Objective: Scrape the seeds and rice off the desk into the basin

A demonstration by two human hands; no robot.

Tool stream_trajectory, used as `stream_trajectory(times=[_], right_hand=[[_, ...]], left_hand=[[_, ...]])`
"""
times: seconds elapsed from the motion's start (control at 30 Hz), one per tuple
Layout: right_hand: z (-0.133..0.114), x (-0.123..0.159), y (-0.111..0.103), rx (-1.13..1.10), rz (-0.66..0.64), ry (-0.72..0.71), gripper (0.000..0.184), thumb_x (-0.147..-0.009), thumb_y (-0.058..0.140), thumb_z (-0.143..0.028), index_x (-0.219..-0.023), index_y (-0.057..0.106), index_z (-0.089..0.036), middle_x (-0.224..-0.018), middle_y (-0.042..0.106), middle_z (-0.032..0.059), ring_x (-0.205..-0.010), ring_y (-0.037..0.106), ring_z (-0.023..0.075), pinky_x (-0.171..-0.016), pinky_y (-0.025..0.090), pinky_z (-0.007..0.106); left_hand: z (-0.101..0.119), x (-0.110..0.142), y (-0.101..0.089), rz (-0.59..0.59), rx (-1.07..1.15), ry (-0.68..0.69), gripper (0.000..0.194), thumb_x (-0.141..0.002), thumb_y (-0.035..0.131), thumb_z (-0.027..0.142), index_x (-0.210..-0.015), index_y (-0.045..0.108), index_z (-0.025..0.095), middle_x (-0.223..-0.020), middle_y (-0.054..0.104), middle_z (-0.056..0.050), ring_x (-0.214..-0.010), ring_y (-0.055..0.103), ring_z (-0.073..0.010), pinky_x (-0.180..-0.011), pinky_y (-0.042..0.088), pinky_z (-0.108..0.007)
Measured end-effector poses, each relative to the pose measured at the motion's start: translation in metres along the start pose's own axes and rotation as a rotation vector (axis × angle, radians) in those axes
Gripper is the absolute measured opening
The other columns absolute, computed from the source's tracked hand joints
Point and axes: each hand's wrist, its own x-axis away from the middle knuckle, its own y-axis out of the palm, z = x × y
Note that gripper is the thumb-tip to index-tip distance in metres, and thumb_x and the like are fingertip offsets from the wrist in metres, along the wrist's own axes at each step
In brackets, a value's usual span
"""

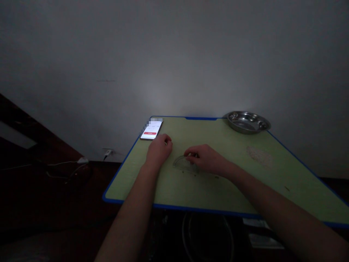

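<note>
On the green table [174, 189], pinches the clear protractor [179, 159] by its curved edge with the right hand [206, 158], maybe to steady it, and rests the left hand [159, 150], curled with unclear grip, near the phone [151, 130].

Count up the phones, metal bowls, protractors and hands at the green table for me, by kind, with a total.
Phone: 1
Metal bowl: 1
Clear protractor: 1
Hands: 2 (left hand, right hand)
Total: 5

just the one cam here, worn on the head; looks forward and down over the table [174, 193] from its near side, wall [174, 54] filling the top; close enough that both forearms come in from the bottom
</note>
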Motion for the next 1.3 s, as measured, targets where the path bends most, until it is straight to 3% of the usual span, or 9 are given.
stream_trajectory(times=[0.2, 0.53, 1.03, 1.3], right_hand=[[-0.005, 0.003, 0.006, 0.004, -0.031, -0.018, 0.023, -0.084, 0.057, -0.018, -0.099, 0.074, -0.017, -0.086, 0.075, 0.0055, -0.071, 0.064, 0.0147, -0.066, 0.044, 0.025], [-0.014, 0.008, 0.013, -0.066, -0.21, -0.159, 0.022, -0.085, 0.059, -0.02, -0.099, 0.075, -0.021, -0.086, 0.076, 0.0019, -0.071, 0.063, 0.0132, -0.067, 0.043, 0.023], [-0.024, 0.023, 0.014, -0.094, -0.289, -0.214, 0.017, -0.084, 0.061, -0.02, -0.092, 0.077, -0.019, -0.081, 0.075, 0.0018, -0.064, 0.061, 0.0112, -0.061, 0.04, 0.022], [-0.017, 0.039, 0.012, -0.091, -0.282, -0.235, 0.017, -0.085, 0.062, -0.023, -0.093, 0.076, -0.019, -0.086, 0.076, 0.0042, -0.073, 0.066, 0.0138, -0.069, 0.043, 0.023]], left_hand=[[-0.002, -0.001, 0.003, 0.011, 0.003, 0.005, 0.018, -0.078, 0.047, 0.019, -0.084, 0.064, 0.017, -0.085, 0.068, -0.008, -0.077, 0.06, -0.0189, -0.07, 0.044, -0.03], [0.001, -0.001, 0.0, 0.0, 0.011, -0.01, 0.02, -0.079, 0.047, 0.019, -0.086, 0.065, 0.017, -0.085, 0.069, -0.008, -0.078, 0.061, -0.0191, -0.071, 0.045, -0.03], [-0.001, -0.003, 0.002, -0.015, 0.0, 0.01, 0.02, -0.079, 0.046, 0.021, -0.085, 0.065, 0.017, -0.083, 0.068, -0.008, -0.077, 0.06, -0.0196, -0.072, 0.045, -0.031], [-0.001, -0.002, 0.003, -0.013, 0.006, 0.017, 0.02, -0.079, 0.046, 0.021, -0.085, 0.065, 0.017, -0.082, 0.067, -0.008, -0.076, 0.06, -0.0197, -0.071, 0.045, -0.032]])
